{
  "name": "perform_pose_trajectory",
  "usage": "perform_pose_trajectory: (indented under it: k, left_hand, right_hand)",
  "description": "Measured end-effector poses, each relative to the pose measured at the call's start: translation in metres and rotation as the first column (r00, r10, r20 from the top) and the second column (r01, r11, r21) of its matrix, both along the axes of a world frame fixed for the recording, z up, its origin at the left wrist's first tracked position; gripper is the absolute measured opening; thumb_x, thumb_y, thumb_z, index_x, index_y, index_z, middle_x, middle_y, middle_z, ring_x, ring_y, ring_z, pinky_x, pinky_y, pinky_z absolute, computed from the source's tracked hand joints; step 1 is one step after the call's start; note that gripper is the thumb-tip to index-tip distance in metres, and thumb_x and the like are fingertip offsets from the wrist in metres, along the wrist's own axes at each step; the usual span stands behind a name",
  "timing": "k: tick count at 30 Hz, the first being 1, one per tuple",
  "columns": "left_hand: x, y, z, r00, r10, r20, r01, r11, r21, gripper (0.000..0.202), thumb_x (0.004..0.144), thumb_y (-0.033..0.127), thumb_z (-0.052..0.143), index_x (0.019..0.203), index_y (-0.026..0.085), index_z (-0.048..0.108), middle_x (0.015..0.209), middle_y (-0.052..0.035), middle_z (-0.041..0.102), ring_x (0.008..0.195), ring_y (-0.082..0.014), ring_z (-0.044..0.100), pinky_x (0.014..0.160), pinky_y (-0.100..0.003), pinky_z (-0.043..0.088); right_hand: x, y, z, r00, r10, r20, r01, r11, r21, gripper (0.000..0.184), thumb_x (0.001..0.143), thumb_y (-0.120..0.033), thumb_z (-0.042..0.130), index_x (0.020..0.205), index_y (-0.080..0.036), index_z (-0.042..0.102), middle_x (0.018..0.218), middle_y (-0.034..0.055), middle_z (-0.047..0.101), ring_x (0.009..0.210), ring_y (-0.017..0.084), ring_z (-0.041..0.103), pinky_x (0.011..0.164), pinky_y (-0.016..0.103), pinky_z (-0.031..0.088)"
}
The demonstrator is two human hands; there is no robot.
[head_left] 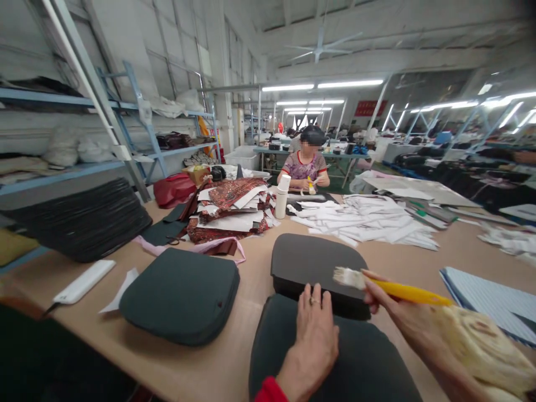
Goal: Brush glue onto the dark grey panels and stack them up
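Observation:
My left hand (312, 335), below a red cuff, lies with its fingers stretched out on a dark green rounded panel (272, 340). Its fingertips reach the near edge of a stack of dark grey rounded panels (316, 254). In my right hand (387, 304) is a brush (349, 277) with a yellow handle and pale, caked bristles, gripped near its head. The bristles hover over or rest on the grey stack; I cannot tell which. A cream, crusted-looking thing (481, 343) covers part of my right forearm. Another stack of dark green panels (180, 293) lies to the left.
White strips (377, 218) are heaped across the far side. Patterned red pieces with white sheets (234, 206) are piled beside a white bottle (282, 198). A white device (86, 282) lies at left, striped sheets (489, 298) at right. A co-worker (305, 162) sits opposite.

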State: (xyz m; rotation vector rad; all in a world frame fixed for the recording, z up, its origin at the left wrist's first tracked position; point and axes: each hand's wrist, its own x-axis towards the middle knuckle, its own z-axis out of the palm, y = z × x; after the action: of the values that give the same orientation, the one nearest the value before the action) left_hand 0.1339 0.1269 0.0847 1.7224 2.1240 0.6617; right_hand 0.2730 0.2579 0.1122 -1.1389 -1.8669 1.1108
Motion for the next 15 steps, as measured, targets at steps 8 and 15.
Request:
perform_pose_trajectory:
  k: [8, 15]
  left_hand:
    - [-0.058, 0.084, -0.035, 0.973, -0.125, -0.193, 0.111, 0.99, -0.083, 0.055, 0.088, 0.035, 0.043, 0.137, 0.011, 0.034, 0.145, -0.0143, 0.033, 0.135, -0.0305, 0.024, 0.112, -0.045, 0.02]
    - [-0.067, 0.1, -0.061, 0.97, -0.181, -0.161, 0.147, 0.968, -0.204, 0.054, 0.086, 0.035, 0.047, 0.134, 0.012, 0.041, 0.143, -0.016, 0.035, 0.135, -0.0366, 0.022, 0.109, -0.053, 0.02]
  right_hand:
    - [-0.131, 0.021, 0.022, 0.927, 0.372, -0.04, -0.37, 0.928, 0.041, 0.046, 0.069, -0.055, 0.063, 0.096, -0.017, 0.069, 0.064, 0.0023, 0.062, 0.058, 0.015, 0.056, 0.053, 0.027, 0.049]
    - [-0.17, 0.033, -0.011, 0.854, 0.519, 0.041, -0.513, 0.852, -0.105, 0.038, 0.072, -0.049, 0.063, 0.091, -0.017, 0.067, 0.079, 0.0062, 0.067, 0.073, 0.018, 0.062, 0.066, 0.029, 0.052]
